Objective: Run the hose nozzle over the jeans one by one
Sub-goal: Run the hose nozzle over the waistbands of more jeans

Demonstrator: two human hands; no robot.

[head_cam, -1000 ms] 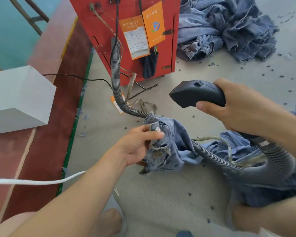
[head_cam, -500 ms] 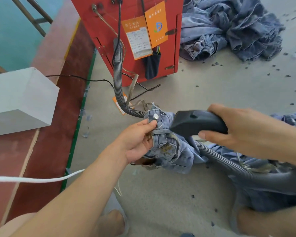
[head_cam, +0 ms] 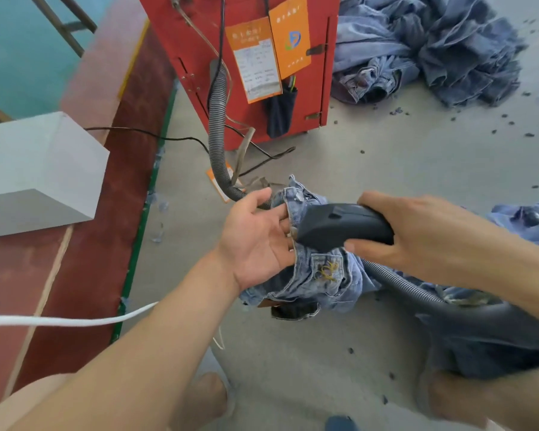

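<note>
Down onto the jeans (head_cam: 321, 275) has come the nozzle (head_cam: 339, 227), which a second ago was lifted clear of the cloth; its mouth now touches the waistband. Right hand (head_cam: 430, 237) grips the nozzle body, while left hand (head_cam: 259, 241), earlier pinching the fabric, lies spread, palm up, beside and partly under the denim held above the floor (head_cam: 293, 362). Cleaning of this pair appears under way, with a pile (head_cam: 423, 48) well apart.
</note>
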